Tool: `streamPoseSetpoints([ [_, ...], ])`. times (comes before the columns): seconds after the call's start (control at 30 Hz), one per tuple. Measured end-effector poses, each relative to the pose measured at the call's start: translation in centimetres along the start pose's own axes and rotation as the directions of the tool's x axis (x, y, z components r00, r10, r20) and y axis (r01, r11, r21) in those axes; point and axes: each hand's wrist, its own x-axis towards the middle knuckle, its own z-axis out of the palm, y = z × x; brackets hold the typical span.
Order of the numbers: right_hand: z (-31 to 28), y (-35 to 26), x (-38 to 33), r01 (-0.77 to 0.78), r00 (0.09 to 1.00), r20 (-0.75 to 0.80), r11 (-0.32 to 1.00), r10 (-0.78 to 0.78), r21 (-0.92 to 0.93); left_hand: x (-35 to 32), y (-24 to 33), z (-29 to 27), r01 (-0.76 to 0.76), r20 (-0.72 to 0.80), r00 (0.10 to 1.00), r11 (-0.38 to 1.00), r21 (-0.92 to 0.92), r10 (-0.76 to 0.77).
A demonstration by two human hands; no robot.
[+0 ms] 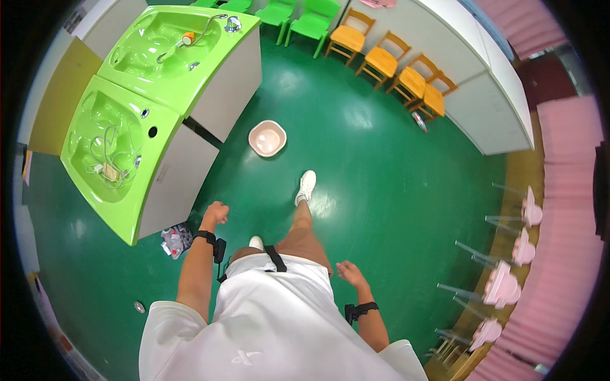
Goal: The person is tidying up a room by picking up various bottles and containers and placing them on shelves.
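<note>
A white short-sleeved shirt [273, 317] is closest to me, worn over brown shorts [305, 244]. The pale pink washbasin [267, 141] sits on the green floor [394, 165], ahead of both grips and well apart from each, a little right of the left one. The left grip [217, 213] hangs beside the body with its fingers curled in; the right grip [350, 274], just outside the shorts, has its fingers loosely bent. From where I stand I can't tell how tightly either is folded. Each wrist behind its grip carries a black strap, the left strap [204, 236] and the right strap [366, 309]. One white sneaker [306, 185] is planted forward, between the grips and nearer the basin.

Left of the left grip stands the near lime-green sink [145, 166], with thin pale tubing and a tan block lying in its bowl. Farther ahead, the far lime-green sink [216, 47] adjoins it and holds a hose and an orange-and-white piece. A grey patterned bag [178, 240] slumps on the floor, left of the left grip.

Well ahead of the right grip, wooden chairs [381, 59] line up beside green plastic chairs [316, 19]. Off to its right, pink chairs [502, 286] on metal legs stand before a pink curtain [565, 190].
</note>
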Motion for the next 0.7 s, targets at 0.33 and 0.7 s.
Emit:
streamPoseSetpoints([
  [0.33,-21.7,-24.6,33.0,0.23,0.958,0.168,0.973,-0.232,0.034,25.4,10.5,4.1,0.221,0.134,0.975,0.86,-0.459,-0.179],
  [0.7,-15.6,-6.5,38.5,-0.531,0.846,0.361,0.687,0.393,0.497,58.4,6.1,18.0,0.27,-0.069,0.941,0.857,-0.439,-0.332],
])
